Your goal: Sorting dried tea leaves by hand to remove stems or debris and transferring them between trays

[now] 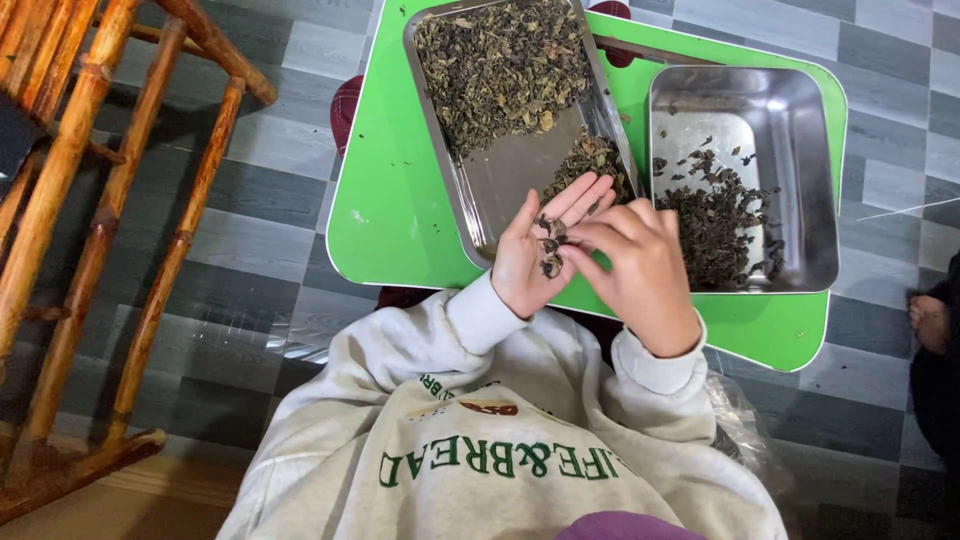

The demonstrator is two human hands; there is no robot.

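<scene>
Dried leaves [549,246] lie in a small dark heap in the cupped palm of the left hand [541,250], which is held open and palm up over the near edge of the green table [390,210]. The right hand [640,265] comes in from the right with its back to the camera, its fingertips [580,236] pinched narrow right at the heap; whether a leaf is already caught between them I cannot tell. To do this well, the palm should stay level and slightly hollowed so nothing rolls off, and the pinch should take one piece at a time rather than dragging through the pile. Both wrists come out of pale sweatshirt cuffs, with the forearms drawn in close to the chest and the left fingers stretched forward toward the trays. Just beyond the left fingertips sits a long steel tray [520,175], its far end piled with mixed greenish leaves, its near half mostly bare metal apart from a small clump close to the hand. To the right, a deeper square steel pan [795,120] holds a looser scatter of darker leaves, gathered toward its near left corner. A wooden bamboo chair frame [90,200] stands well off to the left on the grey checked floor [270,150].
</scene>
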